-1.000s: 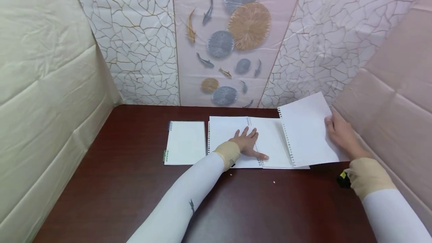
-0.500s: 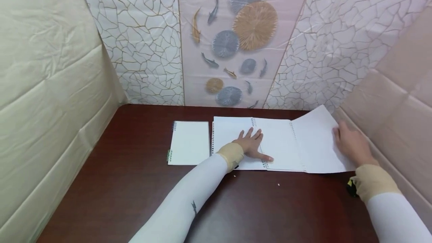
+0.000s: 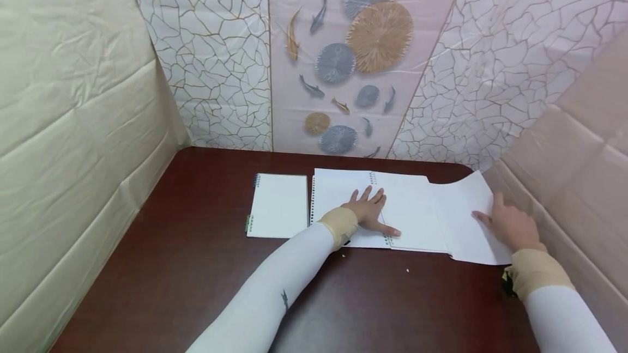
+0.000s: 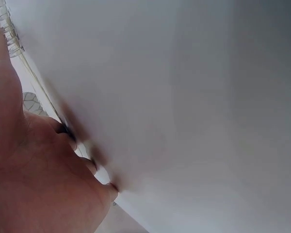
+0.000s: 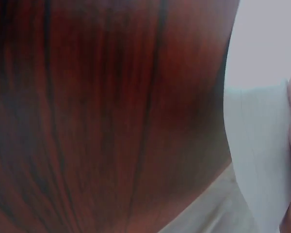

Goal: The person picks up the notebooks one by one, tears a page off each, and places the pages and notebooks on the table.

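My left hand (image 3: 368, 214) lies spread on an open spiral notebook (image 3: 409, 206), across its ring spine. In the left wrist view my left hand (image 4: 48, 174) touches the white page (image 4: 184, 107), and a few spine rings (image 4: 12, 36) show at the corner. On the right, my right hand (image 3: 512, 225) holds the outer edge of a white sheet (image 3: 463, 222), thumb on top. That sheet bends upward at its far right corner. Its left edge meets the notebook's right page; whether it goes under cannot be told. The right wrist view shows the sheet (image 5: 259, 97) curving above the tabletop.
A smaller spiral notebook (image 3: 279, 206), its page blank, lies left of the open one. The dark wooden table (image 3: 196, 287) meets draped cloth at left, back and right. The right cloth wall (image 3: 564, 178) is close to my right hand. Small white scraps (image 3: 407, 270) lie in front.
The raised sheet has come down from its tilted pose and now lies nearly level beside the notebook. My right hand has lowered with it. My left hand stays on the notebook.
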The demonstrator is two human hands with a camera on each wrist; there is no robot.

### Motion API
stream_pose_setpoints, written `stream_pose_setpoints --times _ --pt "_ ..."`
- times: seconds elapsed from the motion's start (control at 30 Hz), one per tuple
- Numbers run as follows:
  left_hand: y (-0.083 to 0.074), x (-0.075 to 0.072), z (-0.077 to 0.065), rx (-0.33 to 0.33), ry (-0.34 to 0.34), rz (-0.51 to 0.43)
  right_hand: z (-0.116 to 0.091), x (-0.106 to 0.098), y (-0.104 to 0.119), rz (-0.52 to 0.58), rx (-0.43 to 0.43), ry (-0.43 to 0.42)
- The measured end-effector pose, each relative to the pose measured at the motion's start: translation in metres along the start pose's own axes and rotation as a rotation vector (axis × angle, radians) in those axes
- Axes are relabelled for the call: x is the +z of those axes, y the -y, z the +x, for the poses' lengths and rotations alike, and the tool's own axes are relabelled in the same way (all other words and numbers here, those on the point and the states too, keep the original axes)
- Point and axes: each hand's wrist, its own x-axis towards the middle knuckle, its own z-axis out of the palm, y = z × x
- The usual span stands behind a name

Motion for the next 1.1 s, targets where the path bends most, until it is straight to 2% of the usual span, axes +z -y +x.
stream_pose_setpoints --times 0.2,0.47,0.53,0.77,0.97,1.03,1.1 --pt "0.000 0.003 0.005 0.002 0.011 -0.015 -0.004 0.008 -0.003 -0.027 -0.025 -0.009" --pt "0.001 0.003 0.006 -0.005 0.011 -0.022 -0.002 0.007 -0.004 -0.030 0.028 0.110" --pt "0.001 0.004 0.008 -0.005 0.011 -0.022 -0.002 0.006 -0.003 -0.013 0.029 0.091" --pt "0.003 0.004 0.008 0.005 -0.002 -0.007 0.006 -0.001 0.013 0.017 -0.037 -0.054" --pt "0.003 0.003 0.008 -0.006 -0.003 0.020 0.014 -0.014 0.034 0.010 -0.018 -0.082" --pt "0.003 0.005 0.011 -0.011 0.008 0.019 0.015 -0.017 0.038 0.005 -0.014 -0.084" --pt "0.006 0.012 0.025 -0.024 0.020 0.019 0.015 -0.020 0.042 -0.003 -0.012 -0.078"
